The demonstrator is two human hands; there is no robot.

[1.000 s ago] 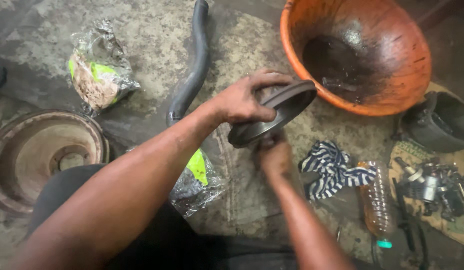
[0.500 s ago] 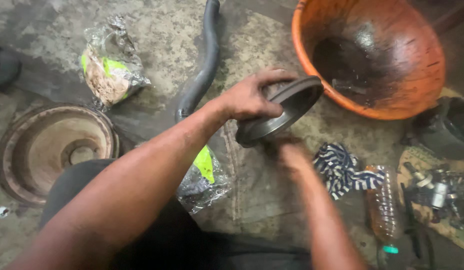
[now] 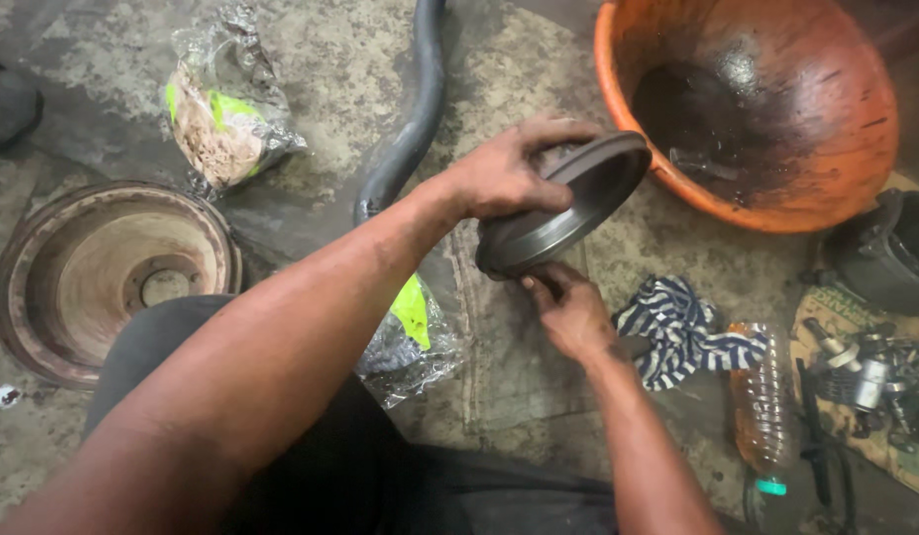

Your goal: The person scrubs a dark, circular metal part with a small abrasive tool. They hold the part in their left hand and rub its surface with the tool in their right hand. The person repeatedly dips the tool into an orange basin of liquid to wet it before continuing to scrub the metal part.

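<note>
My left hand (image 3: pixel 504 178) grips the upper rim of a dark grey metal brake drum (image 3: pixel 568 203), which stands tilted on its edge on the concrete floor. My right hand (image 3: pixel 568 312) sits just below the drum, with its fingers closed and touching the lower rim. I cannot make out whether something small is in those fingers. A blue-and-white striped rag (image 3: pixel 682 332) lies right of my right hand.
A big orange basin (image 3: pixel 776 109) with dirty dark liquid stands at the top right. A rusty brake drum (image 3: pixel 108 277) lies at the left. A black hose (image 3: pixel 410 119), two crumpled plastic bags (image 3: pixel 226 109), a plastic bottle (image 3: pixel 761 416) and small metal parts (image 3: pixel 870 381) lie around.
My right hand has come out from behind the drum and now rests at its lower rim. The view has shifted slightly; the drum stays in my left hand.
</note>
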